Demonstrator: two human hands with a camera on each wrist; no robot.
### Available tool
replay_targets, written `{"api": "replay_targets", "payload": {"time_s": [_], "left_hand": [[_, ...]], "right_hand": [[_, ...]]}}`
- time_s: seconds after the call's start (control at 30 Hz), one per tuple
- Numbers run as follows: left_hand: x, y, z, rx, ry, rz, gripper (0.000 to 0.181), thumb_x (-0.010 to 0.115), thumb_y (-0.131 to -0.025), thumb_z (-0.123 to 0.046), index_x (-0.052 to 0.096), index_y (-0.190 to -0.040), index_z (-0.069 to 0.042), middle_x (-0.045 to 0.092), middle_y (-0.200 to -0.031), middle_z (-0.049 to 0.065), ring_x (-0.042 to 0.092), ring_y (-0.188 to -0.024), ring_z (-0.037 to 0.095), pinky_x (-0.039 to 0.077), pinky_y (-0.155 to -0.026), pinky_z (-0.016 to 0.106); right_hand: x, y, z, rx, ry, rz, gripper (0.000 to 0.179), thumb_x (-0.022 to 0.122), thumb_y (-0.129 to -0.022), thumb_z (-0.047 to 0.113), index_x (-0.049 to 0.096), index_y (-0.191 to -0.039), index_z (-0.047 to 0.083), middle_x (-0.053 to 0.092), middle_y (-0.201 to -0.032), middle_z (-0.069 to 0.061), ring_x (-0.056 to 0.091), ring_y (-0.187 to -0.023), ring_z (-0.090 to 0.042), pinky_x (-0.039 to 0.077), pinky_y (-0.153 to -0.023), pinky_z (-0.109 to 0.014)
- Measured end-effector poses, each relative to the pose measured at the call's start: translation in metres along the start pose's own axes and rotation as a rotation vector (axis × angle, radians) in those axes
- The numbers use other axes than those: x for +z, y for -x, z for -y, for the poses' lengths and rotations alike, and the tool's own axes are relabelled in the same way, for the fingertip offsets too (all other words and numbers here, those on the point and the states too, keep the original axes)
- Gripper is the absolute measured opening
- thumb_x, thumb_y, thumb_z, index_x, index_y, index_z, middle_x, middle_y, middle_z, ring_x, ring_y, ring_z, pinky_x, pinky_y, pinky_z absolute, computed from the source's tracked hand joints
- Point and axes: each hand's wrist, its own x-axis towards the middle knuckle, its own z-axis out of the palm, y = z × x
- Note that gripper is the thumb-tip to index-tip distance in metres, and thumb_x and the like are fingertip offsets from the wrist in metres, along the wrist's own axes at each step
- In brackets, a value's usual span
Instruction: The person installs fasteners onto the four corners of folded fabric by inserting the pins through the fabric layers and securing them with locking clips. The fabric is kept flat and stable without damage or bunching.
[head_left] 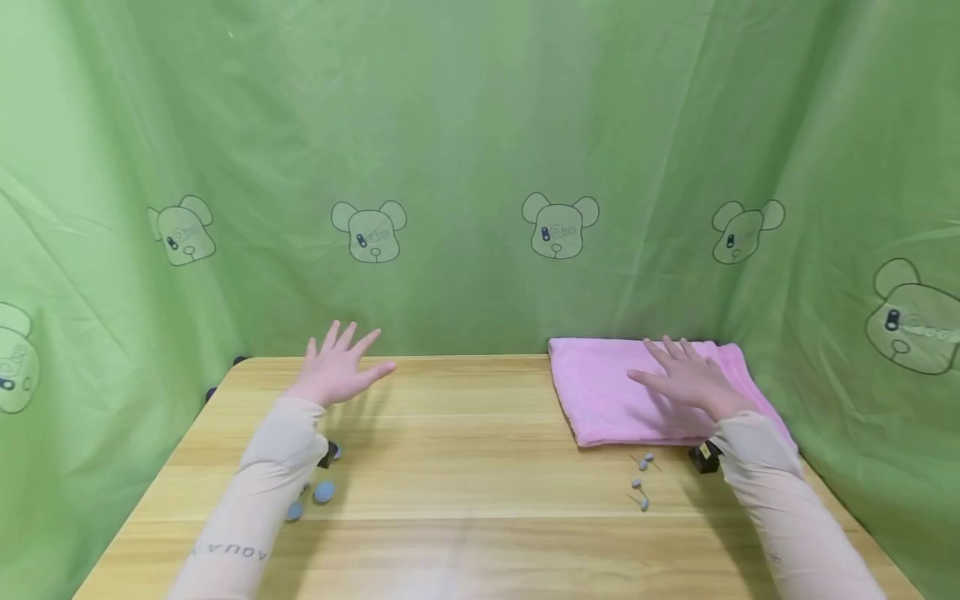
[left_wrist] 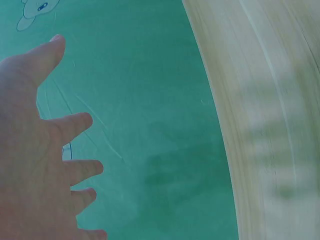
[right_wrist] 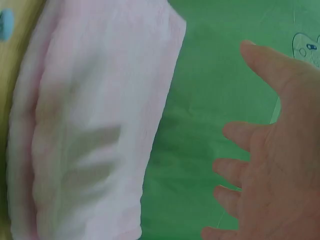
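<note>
My left hand (head_left: 335,372) is held above the back left part of the table (head_left: 450,467), fingers spread and straight, with nothing in it. In the left wrist view its thumb and fingers (left_wrist: 77,172) are stretched out, their shadow falling on the table and curtain. On the right, my right hand (head_left: 690,379) hovers over a folded pink towel (head_left: 600,400), also spread and holding nothing. The right wrist view shows the hand apart from the towel, which carries the fingers' shadow. Below the left wrist lie round blue pieces (head_left: 324,492), partly hidden by the sleeve.
Several small blue-grey heads on thin stems (head_left: 643,504) lie in front of the towel. A green curtain (head_left: 465,167) with bear-head prints hangs behind and along both sides of the table. Each wrist carries a small black device (head_left: 705,457).
</note>
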Motion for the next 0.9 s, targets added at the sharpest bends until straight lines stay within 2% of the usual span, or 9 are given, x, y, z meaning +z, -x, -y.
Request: {"api": "replay_targets", "payload": {"time_s": [0.27, 0.53, 0.7, 0.9], "left_hand": [[0.003, -0.004, -0.026, 0.083, -0.017, -0.036, 0.079, 0.047, -0.089, -0.068, 0.027, -0.154, -0.027, 0.016, -0.162, 0.017, 0.004, -0.151, 0.042, 0.002, -0.116, 0.069], [0.011, -0.013, -0.062, 0.249, -0.073, -0.077, 0.079, 0.068, -0.085, -0.052, 0.035, -0.151, -0.023, 0.028, -0.159, 0.015, 0.021, -0.148, 0.040, 0.016, -0.116, 0.066], [0.024, -0.021, -0.086, 0.319, -0.065, -0.072, 0.075, 0.068, -0.086, -0.048, 0.037, -0.150, -0.024, 0.031, -0.158, 0.012, 0.026, -0.147, 0.037, 0.020, -0.117, 0.063], [0.039, -0.028, -0.115, 0.355, -0.064, -0.038, 0.073, 0.067, -0.087, -0.048, 0.036, -0.149, -0.027, 0.032, -0.158, 0.008, 0.026, -0.147, 0.034, 0.021, -0.118, 0.060]], "right_hand": [[-0.006, 0.009, -0.023, -0.002, 0.027, -0.019, 0.091, 0.034, -0.095, 0.066, 0.014, -0.154, -0.001, 0.005, -0.154, -0.038, 0.003, -0.140, -0.060, 0.003, -0.108, -0.077], [-0.010, 0.020, -0.047, 0.020, 0.052, -0.014, 0.088, 0.035, -0.096, 0.064, 0.018, -0.152, -0.001, 0.006, -0.153, -0.040, 0.003, -0.138, -0.063, 0.008, -0.102, -0.081], [-0.012, 0.029, -0.063, 0.009, 0.045, -0.010, 0.086, 0.039, -0.097, 0.059, 0.020, -0.150, -0.007, 0.011, -0.152, -0.040, 0.008, -0.138, -0.061, 0.009, -0.106, -0.077], [-0.004, 0.036, -0.082, -0.010, 0.062, -0.017, 0.084, 0.043, -0.098, 0.054, 0.026, -0.145, -0.014, 0.021, -0.149, -0.040, 0.014, -0.136, -0.061, 0.011, -0.111, -0.070]]}}
